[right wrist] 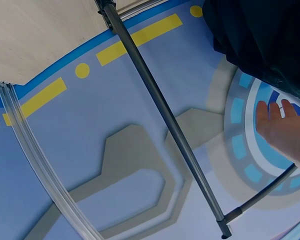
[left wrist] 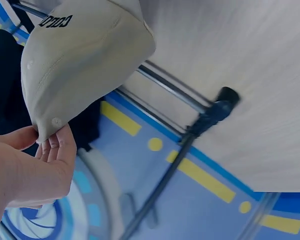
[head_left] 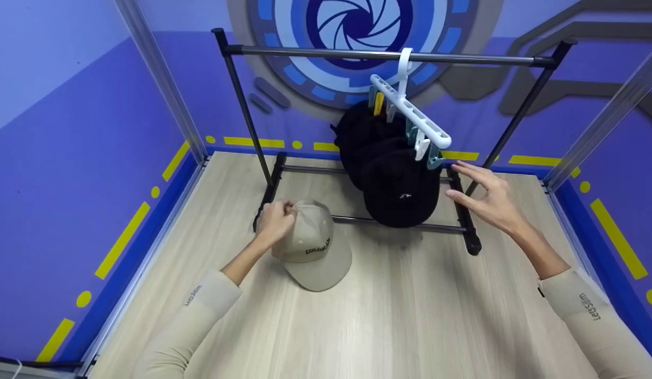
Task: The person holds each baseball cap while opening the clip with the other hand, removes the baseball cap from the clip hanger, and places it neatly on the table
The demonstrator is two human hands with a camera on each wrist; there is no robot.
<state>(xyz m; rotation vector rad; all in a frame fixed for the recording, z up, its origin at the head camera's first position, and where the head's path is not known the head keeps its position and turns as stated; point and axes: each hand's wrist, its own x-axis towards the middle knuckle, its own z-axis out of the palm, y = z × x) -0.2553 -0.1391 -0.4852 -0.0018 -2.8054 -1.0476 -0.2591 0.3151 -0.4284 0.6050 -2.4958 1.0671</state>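
Note:
My left hand [head_left: 274,221] pinches the edge of a beige baseball cap [head_left: 310,231] between thumb and fingers. The cap hangs in front of the rack's left side, its brim toward me and dark lettering on the front. In the left wrist view, the thumb and fingertips of the left hand [left wrist: 35,172] meet at the edge of the cap [left wrist: 85,65]. Fingers spread, my right hand [head_left: 489,197] is beside the teal clip [head_left: 435,158] at the near end of a white clip hanger [head_left: 418,118]. Several black caps [head_left: 402,184] hang under that hanger.
The hanger hooks over the top bar [head_left: 315,52] of a dark metal rack. Lower rails [head_left: 352,220] and a right foot [head_left: 473,245] stand on the wood-patterned floor [head_left: 383,316]. Blue panel walls [head_left: 68,184] with yellow marks enclose three sides. More clips, one yellow [head_left: 378,103], line the hanger.

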